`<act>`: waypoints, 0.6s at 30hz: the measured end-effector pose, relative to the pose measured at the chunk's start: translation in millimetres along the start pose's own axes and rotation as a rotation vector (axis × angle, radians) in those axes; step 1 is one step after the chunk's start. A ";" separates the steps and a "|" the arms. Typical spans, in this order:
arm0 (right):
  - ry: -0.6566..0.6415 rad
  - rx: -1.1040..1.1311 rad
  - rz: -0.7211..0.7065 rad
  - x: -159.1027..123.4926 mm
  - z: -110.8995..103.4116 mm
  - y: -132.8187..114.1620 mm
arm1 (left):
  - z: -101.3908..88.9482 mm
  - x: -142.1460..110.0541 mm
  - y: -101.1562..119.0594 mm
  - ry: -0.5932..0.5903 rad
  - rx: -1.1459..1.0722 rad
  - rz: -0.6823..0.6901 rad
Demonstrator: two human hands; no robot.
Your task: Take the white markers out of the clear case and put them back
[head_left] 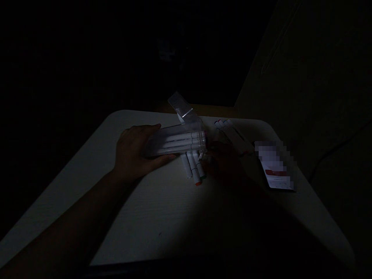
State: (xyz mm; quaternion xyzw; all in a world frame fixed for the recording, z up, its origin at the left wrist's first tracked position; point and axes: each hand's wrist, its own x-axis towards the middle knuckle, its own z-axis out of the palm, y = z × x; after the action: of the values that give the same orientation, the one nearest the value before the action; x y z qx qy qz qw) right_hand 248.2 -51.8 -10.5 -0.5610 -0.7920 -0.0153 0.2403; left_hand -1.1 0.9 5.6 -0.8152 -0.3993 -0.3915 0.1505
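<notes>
My left hand (135,149) is wrapped around the closed end of a clear plastic case (162,133), which lies on its side. Several white markers (181,142) are inside it, their capped ends toward the mouth on the right. The case's clear flap (183,106) stands folded back, away from me. In deep shadow, my right hand (222,157) is at the case's mouth, by the marker ends; its fingers look bent, but I cannot see what they hold. Loose markers (193,166), one with an orange end and one with a green end, lie just below the case.
More white markers (232,133) with coloured ends lie behind my right hand. A lit phone (273,166), its screen partly pixelated, rests at the right of the pale table (139,217). A dark edge (151,267) runs along the bottom. The surroundings are very dark.
</notes>
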 end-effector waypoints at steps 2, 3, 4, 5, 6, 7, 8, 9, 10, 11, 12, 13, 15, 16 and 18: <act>-0.001 -0.004 -0.001 0.0 0.3 0.2 | 0.1 0.0 -0.4 -0.009 0.007 0.005; -0.002 -0.005 -0.001 0.2 0.3 0.2 | 0.0 -0.1 -0.3 -0.012 0.009 0.004; -0.003 -0.007 0.000 0.4 0.2 0.1 | 0.0 -0.1 -0.1 -0.014 0.010 0.001; -0.002 -0.010 0.003 0.5 0.0 -0.1 | 0.0 -0.2 0.2 -0.014 0.009 -0.004; -0.004 -0.011 0.008 0.7 -0.2 -0.3 | -0.1 -0.2 0.6 -0.011 0.008 -0.010; -0.005 -0.012 0.010 0.7 -0.4 -0.5 | -0.2 -0.3 1.0 -0.010 0.007 -0.017; -0.009 -0.013 0.008 0.7 -0.5 -0.6 | -0.3 -0.3 1.3 -0.011 0.009 -0.023; -0.012 -0.015 0.006 0.6 -0.5 -0.7 | -0.5 -0.2 1.5 -0.018 0.013 -0.027; -0.012 -0.016 0.004 0.5 -0.5 -0.7 | -0.7 -0.2 1.6 -0.027 0.016 -0.028; -0.011 -0.016 0.003 0.3 -0.5 -0.8 | -1.0 -0.2 1.5 -0.035 0.019 -0.027; -0.011 -0.015 0.006 0.1 -0.5 -0.8 | -1.2 -0.1 1.3 -0.042 0.020 -0.025; -0.013 -0.013 0.013 -0.1 -0.4 -0.9 | -1.5 -0.1 1.1 -0.047 0.020 -0.024; -0.022 -0.009 0.031 -0.3 -0.3 -1.4 | -1.8 0.1 0.8 -0.048 0.013 -0.026; -0.028 -0.009 0.035 -0.3 -0.3 -1.7 | -2.0 0.1 0.7 -0.049 0.010 -0.029; -0.028 -0.014 0.042 -0.3 -0.3 -2.2 | -2.2 0.4 1.0 -0.057 0.009 -0.034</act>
State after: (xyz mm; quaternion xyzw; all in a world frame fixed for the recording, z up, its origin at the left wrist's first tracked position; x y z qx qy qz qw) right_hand 246.4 -52.9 -9.8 -0.5795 -0.7832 -0.0078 0.2253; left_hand -1.3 -0.7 7.4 -0.8186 -0.4189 -0.3686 0.1361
